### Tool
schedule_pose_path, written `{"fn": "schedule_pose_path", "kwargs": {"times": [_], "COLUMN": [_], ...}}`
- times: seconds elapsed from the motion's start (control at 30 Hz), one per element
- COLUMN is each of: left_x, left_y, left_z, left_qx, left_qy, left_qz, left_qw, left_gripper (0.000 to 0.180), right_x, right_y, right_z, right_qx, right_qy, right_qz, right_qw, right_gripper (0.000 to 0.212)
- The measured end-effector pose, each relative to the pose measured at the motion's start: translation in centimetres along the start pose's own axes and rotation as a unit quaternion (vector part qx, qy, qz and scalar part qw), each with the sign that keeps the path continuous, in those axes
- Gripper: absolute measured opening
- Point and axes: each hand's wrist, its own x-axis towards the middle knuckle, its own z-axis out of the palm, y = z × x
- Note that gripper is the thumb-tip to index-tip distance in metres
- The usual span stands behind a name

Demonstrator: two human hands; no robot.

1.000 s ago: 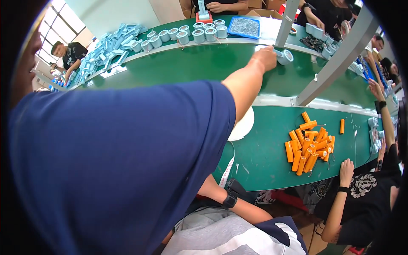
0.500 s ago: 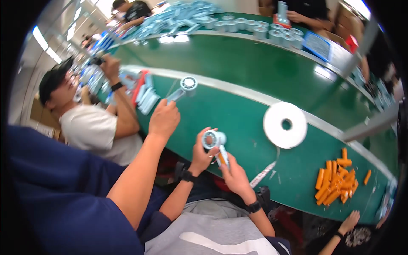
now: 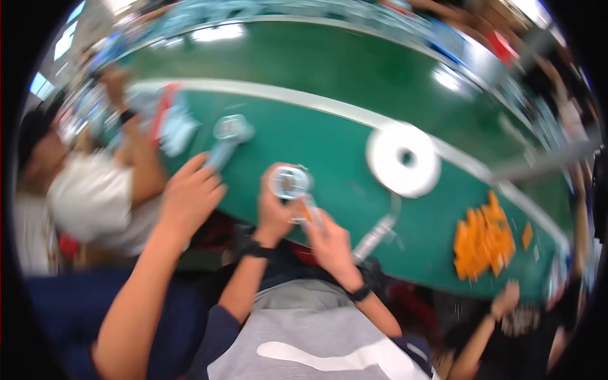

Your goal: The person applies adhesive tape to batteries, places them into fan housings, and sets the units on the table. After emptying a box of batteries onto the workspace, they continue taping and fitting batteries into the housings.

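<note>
Low over the near edge of the green table, a light blue handheld fan (image 3: 291,182) is held between my two hands. My left hand (image 3: 271,212) wraps round its round head from the left. Lower right, my right hand (image 3: 330,244) has its fingers closed on the handle, where a strip of an orange cylinder (image 3: 308,212) shows. Motion blur hides the exact finger contacts. To the left, a co-worker's hand (image 3: 193,190) reaches in beside mine and grips the handle of another light blue fan (image 3: 233,128).
On the table (image 3: 316,136) lies a white tape roll (image 3: 403,159), its loose printed strip (image 3: 373,239) trailing to the near edge. A pile of orange cylinders (image 3: 482,244) is at right. Light blue parts (image 3: 178,126) by a red bin lie at left; another person's hand (image 3: 505,297) is lower right.
The whole view has swung, so the table and its things sit further left and higher, with more blur. Both my hands still hold the fan; the co-worker's hand still holds the other.
</note>
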Motion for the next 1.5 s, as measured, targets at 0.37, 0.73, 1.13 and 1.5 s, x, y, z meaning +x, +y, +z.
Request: {"fn": "schedule_pose_path", "kwargs": {"times": [0.37,0.73,1.13,1.5], "left_x": [11.2,8.8,9.2,10.2], "left_y": [-5.3,-2.3,-1.3,-2.3], "left_z": [-2.3,-1.7,-0.2,3.2], "left_qx": [0.135,0.108,-0.014,-0.091], "left_qy": [-0.008,-0.015,-0.027,0.101], "left_qz": [0.09,0.087,0.052,0.112], "left_qw": [0.987,0.99,0.998,0.984], "left_gripper": [0.052,0.056,0.042,0.011], "right_x": [-7.9,3.4,8.5,10.4], "right_y": [-2.8,-4.2,-5.6,-4.1], "right_z": [-15.8,-6.1,-0.7,-0.4], "right_qx": [-0.224,-0.27,-0.52,-0.537], "right_qy": [0.268,0.013,-0.066,-0.025], "right_qz": [0.068,-0.155,-0.198,-0.279], "right_qw": [0.935,0.95,0.828,0.796], "right_gripper": [0.016,0.026,0.037,0.028]}}
